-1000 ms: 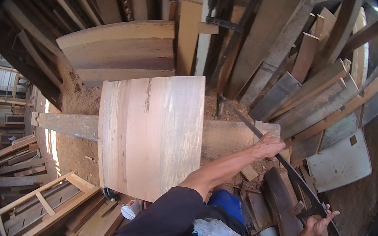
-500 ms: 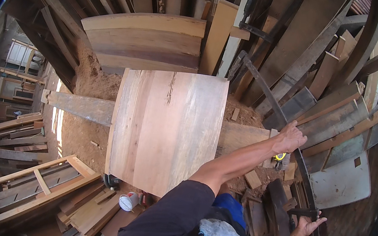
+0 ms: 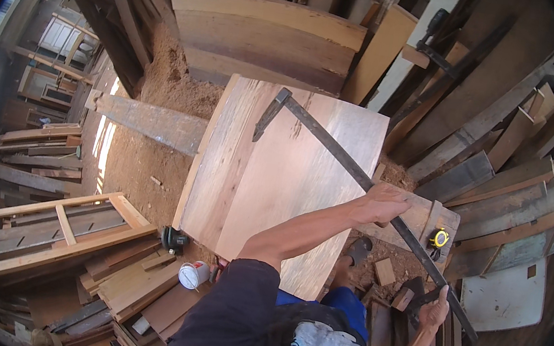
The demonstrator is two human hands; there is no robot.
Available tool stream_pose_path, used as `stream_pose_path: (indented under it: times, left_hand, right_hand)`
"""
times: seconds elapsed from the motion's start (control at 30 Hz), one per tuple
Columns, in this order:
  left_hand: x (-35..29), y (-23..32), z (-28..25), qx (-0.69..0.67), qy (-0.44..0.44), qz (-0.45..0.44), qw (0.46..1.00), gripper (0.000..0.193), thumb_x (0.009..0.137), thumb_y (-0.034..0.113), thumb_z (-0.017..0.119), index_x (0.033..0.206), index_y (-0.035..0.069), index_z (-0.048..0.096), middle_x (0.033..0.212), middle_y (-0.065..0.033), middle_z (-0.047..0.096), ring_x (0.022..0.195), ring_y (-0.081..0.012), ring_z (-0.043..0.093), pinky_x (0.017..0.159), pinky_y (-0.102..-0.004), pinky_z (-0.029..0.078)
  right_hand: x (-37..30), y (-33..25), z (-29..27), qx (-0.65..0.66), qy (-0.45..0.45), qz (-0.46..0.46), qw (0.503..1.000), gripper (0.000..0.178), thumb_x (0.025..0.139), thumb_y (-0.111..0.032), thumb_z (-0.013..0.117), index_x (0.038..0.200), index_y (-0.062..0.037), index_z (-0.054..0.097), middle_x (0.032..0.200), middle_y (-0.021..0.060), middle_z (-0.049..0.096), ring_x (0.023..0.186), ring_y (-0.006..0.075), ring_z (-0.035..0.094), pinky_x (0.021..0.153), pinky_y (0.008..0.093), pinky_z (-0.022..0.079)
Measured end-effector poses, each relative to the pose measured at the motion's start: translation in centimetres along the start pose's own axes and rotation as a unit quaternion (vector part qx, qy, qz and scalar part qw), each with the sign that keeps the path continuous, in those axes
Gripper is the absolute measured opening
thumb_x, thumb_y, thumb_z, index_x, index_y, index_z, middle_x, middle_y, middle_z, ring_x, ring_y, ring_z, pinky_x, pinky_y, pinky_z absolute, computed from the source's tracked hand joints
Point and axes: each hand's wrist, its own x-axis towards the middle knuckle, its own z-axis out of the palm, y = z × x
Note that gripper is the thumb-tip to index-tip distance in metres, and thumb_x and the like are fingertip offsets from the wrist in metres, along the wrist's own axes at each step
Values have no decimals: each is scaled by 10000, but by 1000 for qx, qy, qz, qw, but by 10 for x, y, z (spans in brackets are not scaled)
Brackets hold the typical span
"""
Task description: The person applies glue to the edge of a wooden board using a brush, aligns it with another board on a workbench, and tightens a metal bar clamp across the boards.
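So left grip and right grip clutch the bar clamp, positioning it imo, head toward 10–11 o'clock over the panel, needing steadiness.

The panel lies across a plank, a clamp over the panel, boards behind, a frame to its left, a tape measure on the plank's right end

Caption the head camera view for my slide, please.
Left hand and right hand hold a long metal clamp, one end over a wooden panel.
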Motion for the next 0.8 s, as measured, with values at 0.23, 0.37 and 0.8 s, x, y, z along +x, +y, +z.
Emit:
stream_pose_path:
  times: [0.23,0.37,0.8]
  left_hand:
    - [-141,-46,-11,-5,-143,-137,980,105,698,105,582,798,131,603,678,-123,633,705,-325,649,568,-458,458]
    - [-196,-61,-6,-22,-173,-197,965,185,695,121,600,876,146,631,757,-120,664,761,-329,658,623,-467,483]
    - [-305,-99,-17,-20,-153,-286,946,213,711,83,596,910,152,630,828,-100,679,846,-292,661,667,-440,501]
  right_hand:
    - [24,118,51,-71,57,-38,995,125,892,-154,658,920,-41,611,805,40,615,679,137,585,629,274,503]
    - [11,148,96,-129,100,-79,983,160,837,-69,704,958,2,627,836,53,637,672,152,609,606,264,512]
    - [17,199,150,-506,211,-343,763,477,766,-241,788,971,127,565,934,225,641,827,281,630,774,372,489]
